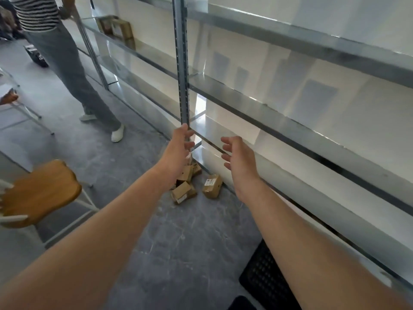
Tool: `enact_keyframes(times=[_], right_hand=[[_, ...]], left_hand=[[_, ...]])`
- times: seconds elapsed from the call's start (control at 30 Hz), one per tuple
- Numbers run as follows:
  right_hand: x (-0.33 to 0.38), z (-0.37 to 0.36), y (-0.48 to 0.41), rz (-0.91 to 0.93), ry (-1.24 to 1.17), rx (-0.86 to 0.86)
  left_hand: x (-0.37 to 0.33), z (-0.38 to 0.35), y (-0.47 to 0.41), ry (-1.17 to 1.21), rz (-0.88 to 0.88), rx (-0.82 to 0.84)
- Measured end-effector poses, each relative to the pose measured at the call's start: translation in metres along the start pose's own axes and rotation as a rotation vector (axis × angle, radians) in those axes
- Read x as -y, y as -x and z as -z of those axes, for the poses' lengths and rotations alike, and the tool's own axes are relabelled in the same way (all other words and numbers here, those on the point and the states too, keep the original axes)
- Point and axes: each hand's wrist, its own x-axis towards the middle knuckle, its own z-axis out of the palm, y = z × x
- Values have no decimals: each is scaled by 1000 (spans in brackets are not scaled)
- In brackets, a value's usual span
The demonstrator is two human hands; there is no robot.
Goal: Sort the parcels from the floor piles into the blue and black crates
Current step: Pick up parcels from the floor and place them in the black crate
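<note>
Head view showed the left hand (180, 151) and right hand (238, 156) stretched out with loose, open fingers holding nothing, likely to grab from the small pile of brown parcels (194, 183) on the floor by the shelf post (182, 63).

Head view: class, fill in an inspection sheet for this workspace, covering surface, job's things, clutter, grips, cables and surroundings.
Surface: grey floor, marbled.
Job's things: parcels piled at the foot of the shelving; lone parcel apart to their right; black crate at the lower edge, partly out of frame; blue crate not in view.
Clutter: wooden stool at left.
Grips: left hand and right hand both open, stretched forward, holding nothing.
Cables: nothing seen.
Surroundings: shelving runs along the right, a box on a far shelf; another person stands beside it.
</note>
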Motion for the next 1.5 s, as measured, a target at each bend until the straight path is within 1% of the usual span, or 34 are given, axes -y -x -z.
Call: enact_keyframes(times=[0.13,0.3,0.5,0.73,0.83,0.9,1.0,1.1,1.27,1.4,1.5], right_hand=[[-14,-12,-51,-57,18,7],[-33,-21,-139,-100,18,23],[-45,-28,-239,-166,11,-2],[-69,-63,-352,-268,10,-21],[-87,-86,-402,-319,5,-77],[-104,-102,-435,-355,-25,-129],[-142,-124,-485,-386,-58,-205],[-189,-143,-526,-398,-43,-265],[-293,-166,-578,-357,-12,-303],[-389,-163,-612,-503,-65,-253],[-463,-161,-626,-566,-73,-273]], left_hand=[[10,0,-54,-20,56,7],[20,-13,-137,-36,119,-27],[25,-32,-232,-56,222,-19],[40,-22,-359,-33,344,-44],[54,-17,-416,-57,381,13],[70,-13,-454,-73,375,86],[106,-7,-512,-85,370,96],[150,-5,-560,-96,409,111],[232,-12,-624,-102,479,129],[320,-18,-662,-89,551,115],[386,-23,-685,-101,576,117]])
